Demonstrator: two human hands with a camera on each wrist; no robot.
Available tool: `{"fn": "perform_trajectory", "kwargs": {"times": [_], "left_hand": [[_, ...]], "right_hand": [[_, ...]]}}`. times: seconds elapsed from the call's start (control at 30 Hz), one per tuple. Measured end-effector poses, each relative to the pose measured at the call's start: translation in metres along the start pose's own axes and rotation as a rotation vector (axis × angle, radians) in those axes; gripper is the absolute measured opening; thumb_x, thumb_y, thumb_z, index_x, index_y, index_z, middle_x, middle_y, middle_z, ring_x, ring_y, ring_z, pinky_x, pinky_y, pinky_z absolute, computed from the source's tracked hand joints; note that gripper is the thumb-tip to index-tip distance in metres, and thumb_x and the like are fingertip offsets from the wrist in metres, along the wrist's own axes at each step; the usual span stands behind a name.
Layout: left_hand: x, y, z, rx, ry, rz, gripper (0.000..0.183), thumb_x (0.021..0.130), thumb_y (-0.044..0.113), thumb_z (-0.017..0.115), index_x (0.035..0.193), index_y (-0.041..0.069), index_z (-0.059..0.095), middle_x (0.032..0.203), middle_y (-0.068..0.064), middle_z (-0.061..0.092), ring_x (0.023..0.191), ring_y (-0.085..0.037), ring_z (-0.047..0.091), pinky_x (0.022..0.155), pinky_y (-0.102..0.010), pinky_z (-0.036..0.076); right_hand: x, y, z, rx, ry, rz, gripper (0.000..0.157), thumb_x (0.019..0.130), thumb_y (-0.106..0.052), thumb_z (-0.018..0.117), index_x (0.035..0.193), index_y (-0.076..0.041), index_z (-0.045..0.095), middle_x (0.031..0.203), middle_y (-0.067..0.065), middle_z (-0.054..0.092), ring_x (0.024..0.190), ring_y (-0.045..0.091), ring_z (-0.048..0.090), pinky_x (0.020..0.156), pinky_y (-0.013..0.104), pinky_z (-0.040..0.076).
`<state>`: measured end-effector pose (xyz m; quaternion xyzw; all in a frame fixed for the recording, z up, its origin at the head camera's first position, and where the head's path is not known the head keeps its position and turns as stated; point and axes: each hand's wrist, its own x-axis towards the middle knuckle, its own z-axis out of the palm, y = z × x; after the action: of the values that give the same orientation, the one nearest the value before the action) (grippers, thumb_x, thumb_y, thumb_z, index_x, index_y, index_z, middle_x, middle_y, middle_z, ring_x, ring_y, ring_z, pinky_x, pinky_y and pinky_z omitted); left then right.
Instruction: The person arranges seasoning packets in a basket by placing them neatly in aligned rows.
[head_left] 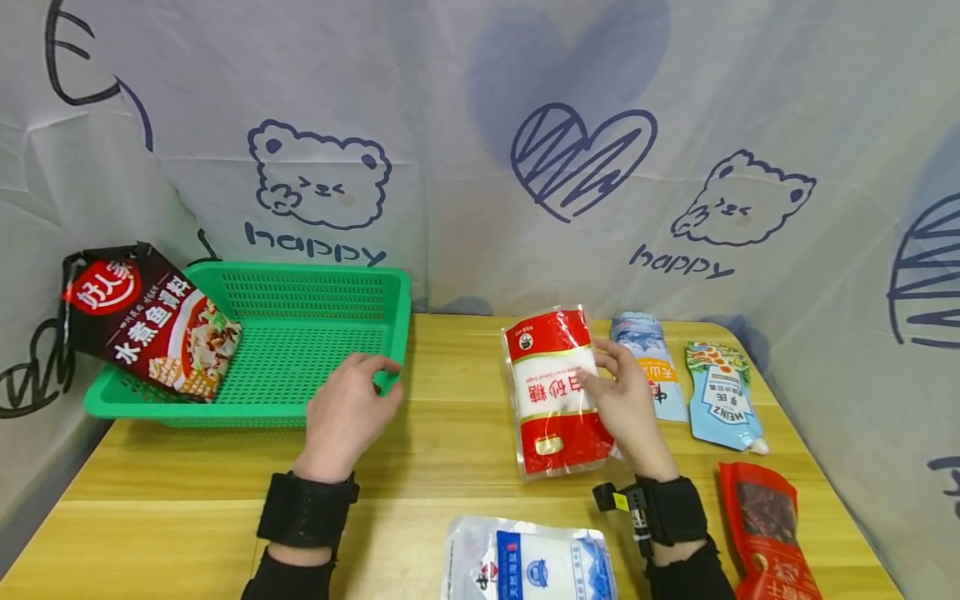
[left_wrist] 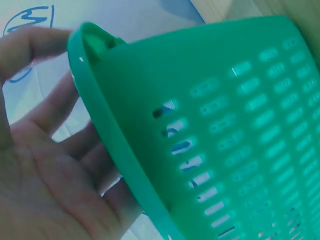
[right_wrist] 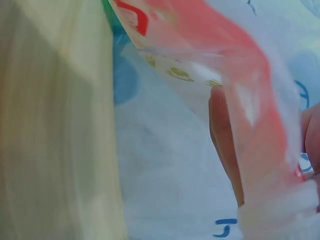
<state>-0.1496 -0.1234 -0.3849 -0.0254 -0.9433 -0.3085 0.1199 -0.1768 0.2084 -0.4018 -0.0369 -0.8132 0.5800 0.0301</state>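
Note:
A red and white bag of granulated sugar is held above the table by my right hand, pinched at its right edge between thumb and fingers. In the right wrist view the clear wrapper passes between the fingers. My left hand grips the green plastic basket at its near right corner. Its fingers go behind the rim in the left wrist view. Leaning inside the basket's left end is a dark bag of boiled fish seasoning, its top over the rim.
Right of the sugar lie a blue and orange pouch and a light blue Heinz pouch. A red snack bag rests at the front right, a white and blue salt bag at the front edge. Printed cloth hangs behind the table.

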Motion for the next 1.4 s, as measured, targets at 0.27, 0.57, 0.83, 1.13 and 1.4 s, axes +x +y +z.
{"fn": "perform_trajectory", "kwargs": {"times": [0.27,0.57,0.83,1.13,1.4], "left_hand": [[0.002,0.013,0.011,-0.111,0.165,0.136,0.028,0.094,0.013,0.073,0.121,0.004,0.074,0.132,-0.016,0.065,0.117,-0.037,0.063,0.083,-0.049,0.056],[-0.001,0.036,0.023,-0.476,0.041,0.158,0.045,0.1,0.016,0.068,0.142,0.003,0.059,0.146,-0.014,0.056,0.127,-0.032,0.057,0.102,-0.052,0.048],[-0.002,0.046,0.034,-0.81,-0.184,0.024,0.067,0.103,0.022,0.066,0.157,0.0,0.034,0.156,-0.02,0.047,0.133,-0.037,0.055,0.109,-0.055,0.047],[-0.002,0.047,0.038,-0.989,-0.316,-0.074,0.068,0.104,0.025,0.063,0.158,0.004,0.028,0.146,-0.023,0.055,0.122,-0.034,0.062,0.104,-0.049,0.052],[-0.001,0.045,0.039,-1.053,-0.34,-0.118,0.059,0.104,0.023,0.064,0.154,0.009,0.035,0.133,-0.02,0.063,0.102,-0.027,0.069,0.088,-0.042,0.061]], "right_hand": [[-0.011,-0.017,0.003,0.085,0.025,-0.061,0.055,0.104,-0.01,0.062,0.154,-0.009,0.038,0.139,0.012,0.06,0.109,0.029,0.068,0.085,0.03,0.061],[-0.028,-0.033,0.019,0.208,0.003,-0.136,0.053,0.103,0.0,0.061,0.151,-0.006,0.04,0.138,0.015,0.061,0.102,0.019,0.071,0.085,0.03,0.061],[-0.039,-0.041,0.034,0.285,-0.035,-0.202,0.053,0.101,0.006,0.06,0.149,-0.004,0.041,0.137,0.018,0.06,0.099,0.016,0.072,0.083,0.032,0.062],[-0.047,-0.043,0.045,0.325,-0.08,-0.26,0.051,0.1,0.008,0.061,0.147,0.0,0.043,0.133,0.023,0.062,0.1,0.019,0.074,0.084,0.037,0.062],[-0.05,-0.042,0.053,0.326,-0.1,-0.271,0.05,0.1,0.007,0.062,0.146,0.0,0.044,0.132,0.024,0.063,0.099,0.02,0.074,0.084,0.038,0.062]]}}
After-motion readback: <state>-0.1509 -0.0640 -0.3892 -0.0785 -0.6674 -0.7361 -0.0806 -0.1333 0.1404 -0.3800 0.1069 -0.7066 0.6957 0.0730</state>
